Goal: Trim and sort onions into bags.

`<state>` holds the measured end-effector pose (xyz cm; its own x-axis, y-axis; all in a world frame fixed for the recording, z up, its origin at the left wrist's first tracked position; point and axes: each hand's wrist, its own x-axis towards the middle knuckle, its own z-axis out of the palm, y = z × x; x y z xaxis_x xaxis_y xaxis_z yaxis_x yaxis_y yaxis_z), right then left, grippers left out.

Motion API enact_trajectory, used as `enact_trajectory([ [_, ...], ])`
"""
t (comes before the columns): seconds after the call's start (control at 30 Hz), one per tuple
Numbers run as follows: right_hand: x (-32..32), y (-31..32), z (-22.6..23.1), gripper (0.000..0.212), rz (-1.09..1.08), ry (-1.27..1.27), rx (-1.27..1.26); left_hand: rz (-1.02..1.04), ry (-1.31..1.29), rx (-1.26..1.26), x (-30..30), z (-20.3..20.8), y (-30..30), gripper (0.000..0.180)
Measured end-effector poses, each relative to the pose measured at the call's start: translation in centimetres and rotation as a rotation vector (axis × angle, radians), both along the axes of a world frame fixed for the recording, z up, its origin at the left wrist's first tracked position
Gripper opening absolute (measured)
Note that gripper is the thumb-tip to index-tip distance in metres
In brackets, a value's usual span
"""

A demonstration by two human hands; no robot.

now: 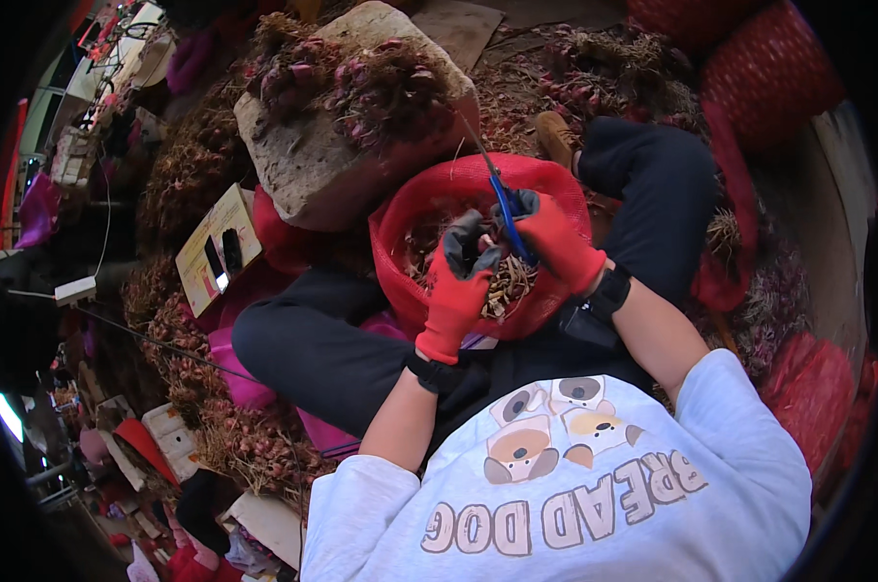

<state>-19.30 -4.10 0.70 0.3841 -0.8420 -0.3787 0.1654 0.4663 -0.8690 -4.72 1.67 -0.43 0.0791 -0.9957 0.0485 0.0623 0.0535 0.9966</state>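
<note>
Both my hands wear red gloves with dark palms, above a red mesh sack (pixel 400 209) spread open between my legs. My right hand (pixel 561 241) grips blue-handled scissors (pixel 504 202), whose blades point up and away toward the stone block. A small pinkish shallot (pixel 486 242) is between the curled fingers of my left hand (pixel 458 281), close beside the scissors' handles. Loose dry trimmings (pixel 510 287) and bulbs lie inside the sack. Part of the shallot is covered by the glove.
Bunches of dried shallots (pixel 390 89) rest on a pale stone block (pixel 308 160) just beyond the sack. More heaps (pixel 255 436) lie to the left. A box lid (pixel 201 257) with a phone (pixel 231 250) stands left; full red mesh sacks (pixel 768 73) stand far right.
</note>
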Motion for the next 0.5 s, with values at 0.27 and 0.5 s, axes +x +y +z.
enact_trajectory([
  [0.27, -0.7, -1.3, -0.2, 0.025, -0.206, -0.185, 0.02, -0.143, 0.495, 0.265, 2.9, -0.9, -0.3, 0.031],
  [0.5, 1.6, 0.8, -0.1, 0.035, 0.033, 0.035, -0.389, -0.023, 0.333, 0.111, 2.7, 0.1, -0.4, 0.029],
])
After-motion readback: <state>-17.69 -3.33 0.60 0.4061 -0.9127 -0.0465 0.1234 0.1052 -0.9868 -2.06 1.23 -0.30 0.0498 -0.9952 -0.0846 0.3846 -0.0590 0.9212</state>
